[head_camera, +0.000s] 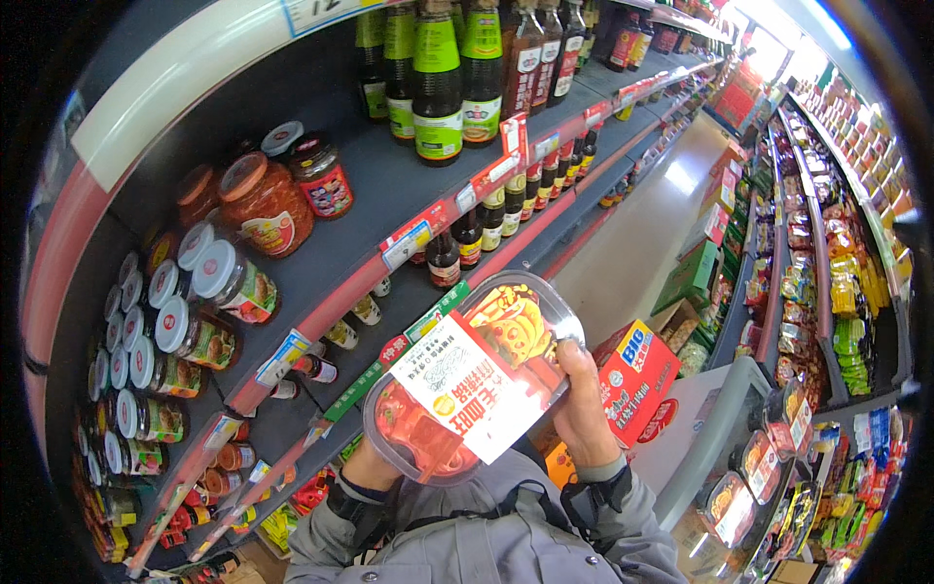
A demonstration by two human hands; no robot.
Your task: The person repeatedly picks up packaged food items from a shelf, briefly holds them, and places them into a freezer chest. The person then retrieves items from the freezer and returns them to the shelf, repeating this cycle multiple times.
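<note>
A clear plastic food tub [467,379] with a printed white and red paper sleeve is held tilted before my chest. Its sleeve bears writing, and pictured or packed food shows at both ends. My right hand [586,412] grips the tub's right side, the thumb on its rim. Beneath the lower left end is my left hand [373,466], its fingers hidden behind the tub. To the right, similar sleeved tubs [728,509] lie on a display surface.
Shelves on the left carry lidded glass jars [233,281], a large jar of red sauce [266,204] and sauce bottles [438,87]. A red carton [638,383] stands right of my hand, near a grey-edged case [693,438]. Beyond it, an aisle floor [627,226] runs between stocked shelves.
</note>
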